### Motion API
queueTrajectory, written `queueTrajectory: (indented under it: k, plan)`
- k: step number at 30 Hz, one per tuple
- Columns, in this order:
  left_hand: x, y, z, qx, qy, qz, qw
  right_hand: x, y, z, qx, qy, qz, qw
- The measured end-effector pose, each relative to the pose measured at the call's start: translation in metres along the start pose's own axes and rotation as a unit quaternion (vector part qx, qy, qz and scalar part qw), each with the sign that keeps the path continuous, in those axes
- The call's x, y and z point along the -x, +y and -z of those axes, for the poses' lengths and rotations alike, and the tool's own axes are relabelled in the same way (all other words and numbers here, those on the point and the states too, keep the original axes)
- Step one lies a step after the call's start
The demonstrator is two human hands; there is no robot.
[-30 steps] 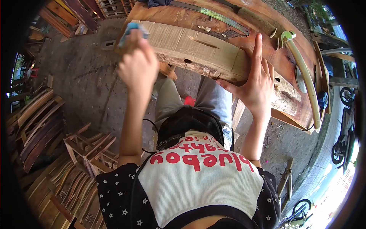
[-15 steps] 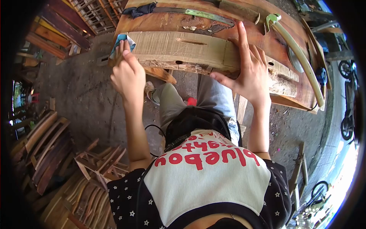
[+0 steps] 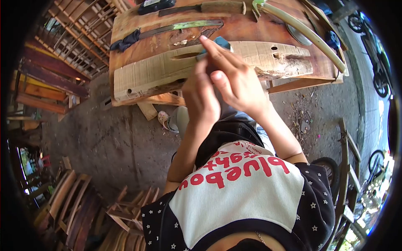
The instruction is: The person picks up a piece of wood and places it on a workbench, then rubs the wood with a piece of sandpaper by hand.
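Observation:
The pale wooden plank (image 3: 148,69), with a rough front edge, several dark holes and a long slot, lies across the near side of the table. Around its middle, my left hand (image 3: 203,94) is closed on a blue piece (image 3: 222,42), partly hidden under the fingers; motion smears this hand. My right hand (image 3: 240,81) overlaps the left one, its fingers stretched out over it and its thumb apart. What lies between the two hands is hidden.
On the wooden table (image 3: 121,31) are a long blade (image 3: 180,26) with a dark cloth on one end, a wood-handled tool (image 3: 222,7), a round disc (image 3: 299,35) and a long-handled green-headed tool (image 3: 307,31). Curved wooden parts (image 3: 69,205) are stacked at lower left.
My left hand and the blue piece have moved right, from the plank's left end to its middle. My right hand has come over to meet the left. The view has shifted.

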State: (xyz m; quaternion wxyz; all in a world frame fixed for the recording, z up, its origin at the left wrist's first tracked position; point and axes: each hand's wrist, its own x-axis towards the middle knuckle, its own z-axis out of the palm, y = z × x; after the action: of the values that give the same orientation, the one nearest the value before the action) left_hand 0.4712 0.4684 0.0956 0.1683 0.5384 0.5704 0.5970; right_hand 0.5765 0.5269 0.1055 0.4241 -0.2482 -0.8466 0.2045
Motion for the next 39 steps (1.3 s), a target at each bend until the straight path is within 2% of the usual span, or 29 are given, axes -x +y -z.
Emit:
queueTrajectory:
  k: [1, 2, 4, 6, 7, 8, 9, 10, 11, 12, 14, 15, 16, 18, 20, 23, 24, 27, 28, 30, 31, 34, 36, 39]
  plan:
    - [-0.003, -0.001, -0.010, 0.061, 0.105, 0.035, 0.992, 0.002, -0.005, 0.002, 0.003, -0.048, -0.055, 0.997]
    - [-0.005, 0.001, -0.019, 0.119, 0.210, 0.073, 0.968, 0.005, -0.002, -0.007, 0.056, -0.028, -0.056, 0.996]
    - [-0.008, -0.029, 0.013, 0.144, 0.181, -0.062, 0.971, 0.012, 0.001, -0.017, 0.214, -0.054, 0.016, 0.975]
    - [-0.023, -0.038, 0.046, -0.081, 0.154, -0.128, 0.976, 0.014, -0.008, -0.021, 0.208, -0.046, -0.004, 0.977]
    - [-0.033, -0.048, 0.058, -0.190, 0.153, -0.153, 0.958, 0.013, -0.014, -0.024, 0.190, -0.063, -0.031, 0.979]
    - [-0.040, -0.052, 0.067, -0.235, 0.160, -0.151, 0.947, 0.011, -0.021, -0.028, 0.171, -0.078, -0.056, 0.981]
    - [-0.045, -0.054, 0.074, -0.277, 0.147, -0.137, 0.939, 0.010, -0.031, -0.036, 0.160, -0.099, -0.040, 0.981]
    - [-0.048, -0.054, 0.079, -0.320, 0.134, -0.123, 0.930, 0.012, -0.038, -0.050, 0.134, -0.079, -0.020, 0.988]
    - [-0.047, -0.050, 0.077, -0.316, 0.130, -0.041, 0.939, 0.013, -0.042, -0.056, 0.127, -0.073, -0.018, 0.989]
    - [-0.046, -0.048, 0.077, -0.313, 0.126, -0.043, 0.940, 0.013, -0.044, -0.058, 0.120, -0.066, -0.016, 0.990]
    - [-0.046, -0.048, 0.078, -0.348, 0.081, -0.005, 0.934, 0.006, -0.035, -0.027, 0.144, -0.090, -0.070, 0.983]
    - [-0.048, -0.049, 0.079, -0.357, 0.081, -0.017, 0.931, 0.011, -0.021, -0.016, 0.216, -0.005, -0.080, 0.973]
    - [-0.047, -0.049, 0.079, -0.353, 0.079, -0.014, 0.932, 0.015, 0.001, 0.001, 0.276, 0.040, -0.094, 0.956]
    - [-0.048, -0.048, 0.075, -0.365, 0.101, 0.008, 0.925, 0.019, 0.028, 0.032, 0.399, 0.066, -0.110, 0.908]
    - [-0.048, -0.048, 0.074, -0.360, 0.104, 0.012, 0.927, 0.021, 0.030, 0.018, 0.372, 0.066, -0.122, 0.918]
    - [-0.048, -0.048, 0.075, -0.361, 0.101, 0.007, 0.927, 0.002, -0.029, -0.028, 0.196, -0.030, -0.110, 0.974]
    - [-0.049, -0.050, 0.076, -0.364, 0.099, 0.001, 0.926, 0.006, -0.038, -0.047, 0.170, -0.020, -0.085, 0.982]
    - [-0.050, -0.051, 0.077, -0.366, 0.099, -0.008, 0.925, 0.009, -0.025, -0.013, 0.192, -0.039, -0.089, 0.977]
    - [-0.049, -0.050, 0.076, -0.364, 0.103, 0.000, 0.926, 0.017, -0.003, 0.002, 0.273, 0.018, -0.084, 0.958]
    - [-0.048, -0.048, 0.076, -0.364, 0.102, 0.011, 0.926, 0.030, 0.027, 0.047, 0.370, 0.078, -0.149, 0.914]
    - [-0.048, -0.048, 0.075, -0.367, 0.102, 0.017, 0.924, 0.035, 0.042, 0.061, 0.433, 0.094, -0.132, 0.886]
    - [-0.048, -0.050, 0.075, -0.375, 0.101, 0.004, 0.922, 0.034, 0.030, 0.030, 0.373, 0.102, -0.128, 0.913]
    - [-0.048, -0.053, 0.076, -0.374, 0.101, -0.016, 0.922, 0.022, -0.007, -0.001, 0.285, 0.043, -0.094, 0.953]
    - [-0.049, -0.051, 0.078, -0.373, 0.096, -0.008, 0.923, 0.026, -0.013, 0.004, 0.254, -0.008, -0.057, 0.966]
